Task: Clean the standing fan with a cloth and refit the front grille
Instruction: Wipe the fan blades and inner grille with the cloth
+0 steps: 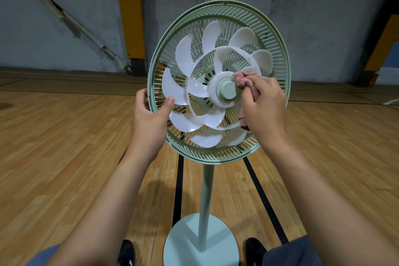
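Pale green plastic standing fan (218,84) stands upright on a wood plank floor (64,157) w/ black lines, its thin pole (206,205) running vertical, long axis straight up from the round pale base (194,242) between the person's two dark shoes (127,251). Fan head faces toward the person, tilted a bit upward & turned slightly to their left; front grille is off, so the white curved plastic blades (185,90) are bare in front of the slatted green rear guard (267,34). Left hand (151,114) grasps the guard's rim on the side nearest it, fingers wrapped behind the rim, thumb lying on the front against a blade tip. Right hand (266,106) clutches a crumpled pink cloth (243,80), fingers curled round it, pressing the wad vs the white hub just beside the round green centre cap (227,89); a loose end of cloth hangs below the palm. Beyond both hands: grey concrete wall (323,6) w/ a yellow padded post (131,26).
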Motion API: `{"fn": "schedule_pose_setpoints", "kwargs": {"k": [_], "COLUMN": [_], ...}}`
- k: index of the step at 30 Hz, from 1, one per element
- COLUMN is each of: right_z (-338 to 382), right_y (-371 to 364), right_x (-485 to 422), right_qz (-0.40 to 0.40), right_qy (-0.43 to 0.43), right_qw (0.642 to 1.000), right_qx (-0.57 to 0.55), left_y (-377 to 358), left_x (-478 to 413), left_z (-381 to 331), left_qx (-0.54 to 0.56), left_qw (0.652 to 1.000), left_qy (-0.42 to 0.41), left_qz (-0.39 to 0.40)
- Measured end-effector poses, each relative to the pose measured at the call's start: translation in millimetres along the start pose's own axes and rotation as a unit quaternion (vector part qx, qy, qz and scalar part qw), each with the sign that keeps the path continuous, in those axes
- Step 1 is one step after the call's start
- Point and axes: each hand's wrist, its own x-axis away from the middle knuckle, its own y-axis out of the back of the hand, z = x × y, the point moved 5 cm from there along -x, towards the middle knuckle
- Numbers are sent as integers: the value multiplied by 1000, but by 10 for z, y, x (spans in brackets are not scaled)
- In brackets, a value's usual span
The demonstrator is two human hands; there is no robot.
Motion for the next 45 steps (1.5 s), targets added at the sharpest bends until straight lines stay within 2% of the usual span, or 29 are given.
{"fn": "schedule_pose_setpoints", "kwargs": {"k": [5, 11, 19, 26, 45], "right_z": [-71, 76, 472, 586, 231], "right_y": [11, 17, -133, -165, -199], "right_x": [133, -25, -77, 89, 474], "right_qz": [8, -10, 31, 40, 41], "right_qy": [-22, -7, 123, 176, 181], "right_qw": [1000, 999, 992, 982, 982], "right_qx": [-21, -41, 27, 48, 29], "left_y": [18, -20, -5, -4, -28], "left_x": [-1, 4, 5, 17, 17], "left_z": [-1, 19, 20, 6, -8], "left_qx": [-4, 6, 2, -1, 10], "left_qw": [1000, 1000, 1000, 1000, 1000], "left_qy": [4, 3, 6, 8, 3], "left_qz": [-2, 6, 3, -4, 1]}}
